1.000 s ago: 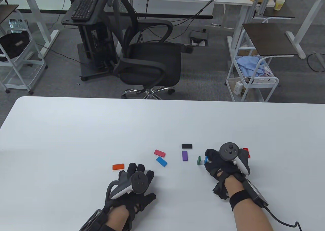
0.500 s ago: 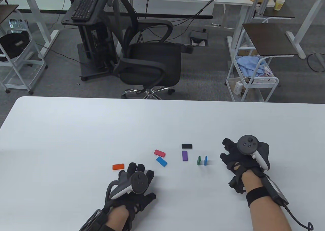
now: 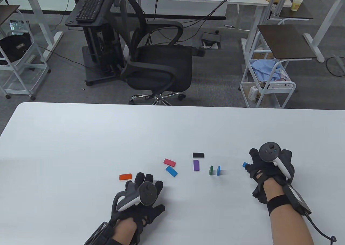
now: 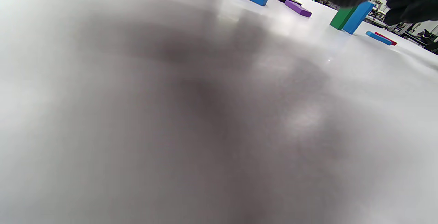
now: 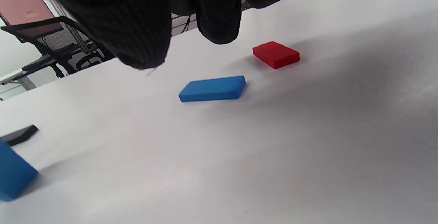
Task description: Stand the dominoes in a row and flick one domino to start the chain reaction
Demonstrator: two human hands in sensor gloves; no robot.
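A green domino [image 3: 211,170] and a blue domino [image 3: 218,170] stand upright side by side. Lying flat to their left are purple [image 3: 196,165], black [image 3: 198,155], pink [image 3: 169,162], blue [image 3: 171,171] and orange [image 3: 125,177] dominoes. Another flat blue domino [image 3: 245,164] lies just left of my right hand [image 3: 252,161]. In the right wrist view, that hand's fingers [image 5: 219,22] hang above this blue domino [image 5: 213,88] and a flat red one [image 5: 276,54], holding nothing. My left hand [image 3: 147,179] rests spread on the table [image 3: 80,137], holding nothing.
Beyond the table's far edge stand a black office chair [image 3: 159,64], a white cart [image 3: 269,83] and desks. A cable [image 3: 318,228] trails from my right wrist.
My right hand let go of the standing blue domino and moved right, to above the flat blue and red dominoes. The left hand has not moved.
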